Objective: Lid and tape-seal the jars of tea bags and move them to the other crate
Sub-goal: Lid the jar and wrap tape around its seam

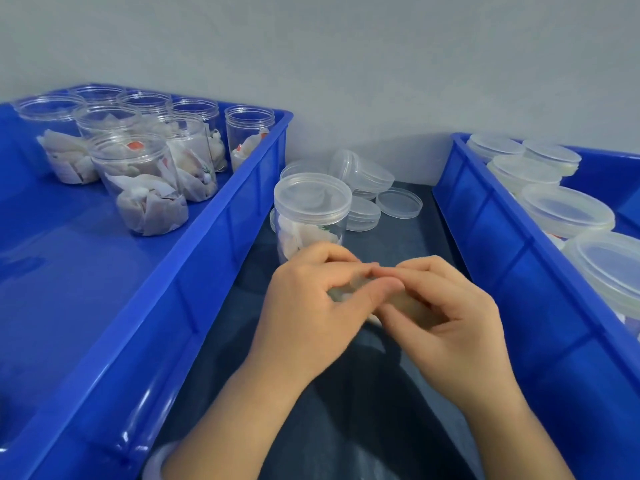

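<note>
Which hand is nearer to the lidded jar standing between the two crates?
Left. The left hand is directly in front of the lidded jar, hiding its base; the right hand is off to the jar's right, nearer the right crate.

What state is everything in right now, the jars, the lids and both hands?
middle jar: lidded, upright.
left jars: open, no lids, tea bags inside.
right jars: lidded.
loose lids: off any jar, heaped together.
tape: blurred, held between both hands.
left hand: pinching the tape.
right hand: curled round the tape.
</note>
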### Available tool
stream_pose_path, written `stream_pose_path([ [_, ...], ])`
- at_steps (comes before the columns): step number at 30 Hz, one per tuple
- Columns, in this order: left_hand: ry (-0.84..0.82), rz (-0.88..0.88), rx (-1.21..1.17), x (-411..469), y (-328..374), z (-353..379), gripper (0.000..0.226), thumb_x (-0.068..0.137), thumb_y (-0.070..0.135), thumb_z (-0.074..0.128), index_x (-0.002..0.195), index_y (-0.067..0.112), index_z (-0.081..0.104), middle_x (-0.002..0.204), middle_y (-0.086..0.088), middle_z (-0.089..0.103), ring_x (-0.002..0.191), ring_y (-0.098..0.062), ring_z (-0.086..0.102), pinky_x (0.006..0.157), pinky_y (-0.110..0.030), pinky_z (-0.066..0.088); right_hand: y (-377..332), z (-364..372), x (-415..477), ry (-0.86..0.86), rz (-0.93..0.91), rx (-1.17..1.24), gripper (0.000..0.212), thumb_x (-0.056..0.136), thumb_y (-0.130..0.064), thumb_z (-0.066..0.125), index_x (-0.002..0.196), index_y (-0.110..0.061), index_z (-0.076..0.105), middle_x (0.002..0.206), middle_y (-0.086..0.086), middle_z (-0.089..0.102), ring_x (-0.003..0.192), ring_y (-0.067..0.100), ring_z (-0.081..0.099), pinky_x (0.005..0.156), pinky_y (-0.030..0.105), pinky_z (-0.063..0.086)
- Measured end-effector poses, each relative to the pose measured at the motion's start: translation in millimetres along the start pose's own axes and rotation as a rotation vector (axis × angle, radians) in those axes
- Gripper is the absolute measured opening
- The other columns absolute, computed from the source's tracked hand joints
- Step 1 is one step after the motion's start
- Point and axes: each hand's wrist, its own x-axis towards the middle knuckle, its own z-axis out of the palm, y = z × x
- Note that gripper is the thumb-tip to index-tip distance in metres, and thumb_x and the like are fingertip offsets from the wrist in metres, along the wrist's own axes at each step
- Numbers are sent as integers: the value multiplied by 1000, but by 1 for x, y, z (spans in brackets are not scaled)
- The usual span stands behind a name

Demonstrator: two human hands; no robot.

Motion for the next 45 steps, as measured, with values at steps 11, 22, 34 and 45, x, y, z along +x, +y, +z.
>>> stream_pose_path([
  [11, 227, 365, 229, -4, -18, 13, 16, 82, 11, 70, 94, 2, 75, 101, -8, 72, 104, -19, 66, 92, -26, 50, 15, 10, 0, -121, 361, 187, 40, 79, -37, 66, 117, -43, 54, 66, 12, 64, 50, 13, 54, 54, 25, 46],
  [22, 450, -24, -122, 22, -25, -8, 49, 87, 40, 55, 133, 34, 40, 142, 10, 40, 136, -4, 33, 112, -25, 31, 15, -6, 40, -224, 273, -210, 10, 85, -32, 63, 81, -39, 58, 61, -10, 57, 57, 9, 50, 57, 30, 41],
  [34, 11, -66, -310, 51, -57, -18, 36, 81, 25, 53, 116, 21, 48, 131, -6, 47, 129, -19, 42, 112, -45, 30, 10, -13, 88, -490, 225, -360, 21, 88, -33, 61, 69, -41, 60, 64, -9, 56, 57, 4, 49, 54, 21, 39],
  [45, 64, -18, -231, 54, -64, -13, 45, 73, 25, 69, 112, 27, 46, 117, 13, 50, 121, -16, 50, 106, -43, 39, 14, -8, 93, -506, 197, -406, 15, 88, -38, 58, 74, -41, 61, 77, -3, 65, 73, 16, 59, 74, 39, 51],
])
